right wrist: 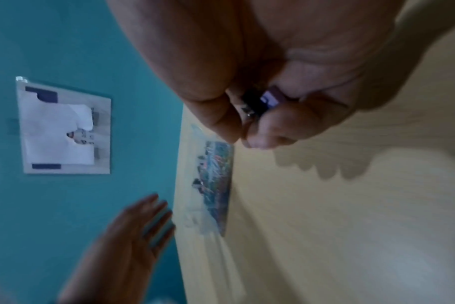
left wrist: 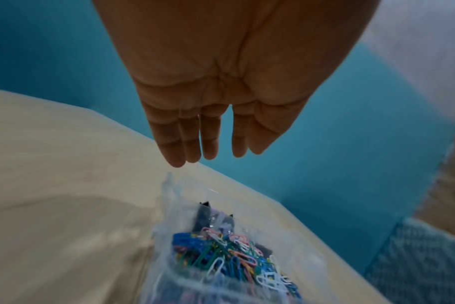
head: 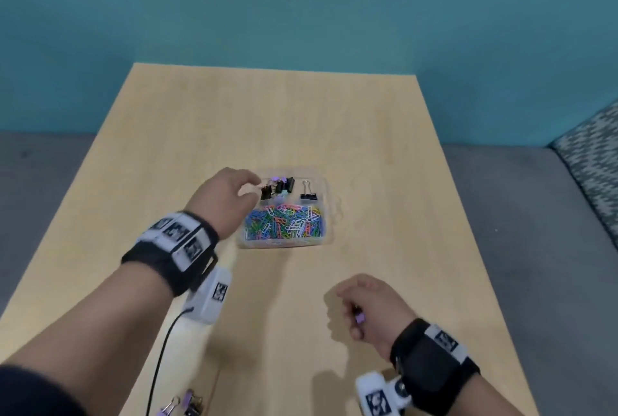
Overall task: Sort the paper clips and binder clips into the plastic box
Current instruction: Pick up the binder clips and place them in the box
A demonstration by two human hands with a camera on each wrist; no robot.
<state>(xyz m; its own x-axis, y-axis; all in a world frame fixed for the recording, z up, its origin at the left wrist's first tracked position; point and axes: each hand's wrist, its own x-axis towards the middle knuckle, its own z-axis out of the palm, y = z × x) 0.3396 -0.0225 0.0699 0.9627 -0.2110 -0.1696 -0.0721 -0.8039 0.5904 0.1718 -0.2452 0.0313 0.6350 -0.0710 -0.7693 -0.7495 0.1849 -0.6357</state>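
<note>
Box (head: 329, 215) at frame centre: paper clips (head: 284, 223) fill the near compartment, binder clips (head: 279, 186) behind. Left hand (head: 227, 201) flat-fingered, empty, over it. Right hand (head: 366, 307) grips a purple clip (head: 359, 317); strays (head: 182, 405) remain lower left.

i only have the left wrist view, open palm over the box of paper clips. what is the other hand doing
Observer: The right hand is curled near the table's front, gripping a purple binder clip.
Operator: any clips still outside the box
Observer: Yes, some purple binder clips lie on the table at its near edge, beside the left forearm.
Operator: how is the box split up
Observer: In the head view the plastic box has the paper clips in its near compartment and binder clips in two far ones, with a single black binder clip alone in the far right one.
</note>
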